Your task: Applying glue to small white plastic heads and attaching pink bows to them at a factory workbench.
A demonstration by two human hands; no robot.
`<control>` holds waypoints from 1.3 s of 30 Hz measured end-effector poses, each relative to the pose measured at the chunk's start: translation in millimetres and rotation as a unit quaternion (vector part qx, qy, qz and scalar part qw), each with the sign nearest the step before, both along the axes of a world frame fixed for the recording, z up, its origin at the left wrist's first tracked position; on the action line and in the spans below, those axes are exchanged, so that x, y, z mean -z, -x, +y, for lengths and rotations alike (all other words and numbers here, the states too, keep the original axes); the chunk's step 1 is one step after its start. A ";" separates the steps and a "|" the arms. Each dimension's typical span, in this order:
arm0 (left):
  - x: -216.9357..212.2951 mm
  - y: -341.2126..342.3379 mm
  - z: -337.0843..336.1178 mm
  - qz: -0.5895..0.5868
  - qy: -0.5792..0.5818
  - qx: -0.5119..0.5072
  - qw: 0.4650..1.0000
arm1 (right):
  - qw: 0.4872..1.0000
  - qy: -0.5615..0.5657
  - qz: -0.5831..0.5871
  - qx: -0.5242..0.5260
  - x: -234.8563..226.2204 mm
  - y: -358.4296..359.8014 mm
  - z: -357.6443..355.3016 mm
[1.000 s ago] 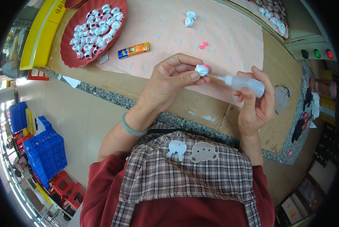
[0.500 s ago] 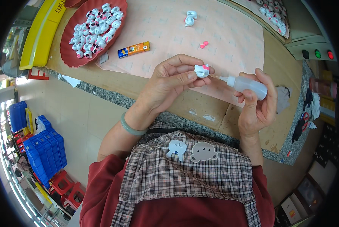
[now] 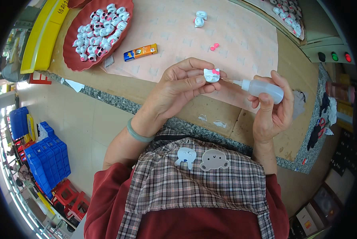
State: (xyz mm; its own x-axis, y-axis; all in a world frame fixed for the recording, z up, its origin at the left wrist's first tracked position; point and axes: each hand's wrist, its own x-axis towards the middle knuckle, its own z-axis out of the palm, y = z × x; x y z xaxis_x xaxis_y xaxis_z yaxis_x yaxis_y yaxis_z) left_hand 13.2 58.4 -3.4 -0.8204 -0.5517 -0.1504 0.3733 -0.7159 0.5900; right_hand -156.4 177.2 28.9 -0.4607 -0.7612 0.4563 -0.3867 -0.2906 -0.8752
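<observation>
My left hand pinches a small white cat-head figure with a pink bow between thumb and fingers. My right hand grips a translucent squeeze bottle, whose thin nozzle points left and meets the figure's right side. Both hands hover above the front part of a pink mat on the workbench.
A red tray holds several white figures at the far left. An orange and blue box, two pink bits and two white figures lie on the mat. A yellow bin stands left; blue crates below.
The two hands have stayed close together, shifting only slightly; the bottle's nozzle remains at the figure.
</observation>
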 end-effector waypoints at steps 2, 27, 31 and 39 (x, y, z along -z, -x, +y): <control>1.2 -0.6 -0.1 -0.003 -0.001 0.002 1.000 | 1.000 0.000 0.005 0.003 -0.2 0.1 0.0; 3.1 -1.8 -2.8 -0.001 0.010 -0.020 1.000 | 0.999 -0.013 0.051 0.002 3.5 1.6 0.5; 3.0 -1.5 -1.8 -0.010 0.002 -0.019 1.000 | 0.999 -0.019 0.034 -0.008 2.2 0.3 -0.1; 4.1 -0.7 0.0 -0.023 -0.005 0.002 1.000 | 1.000 -0.012 0.010 -0.007 2.3 -1.7 -1.3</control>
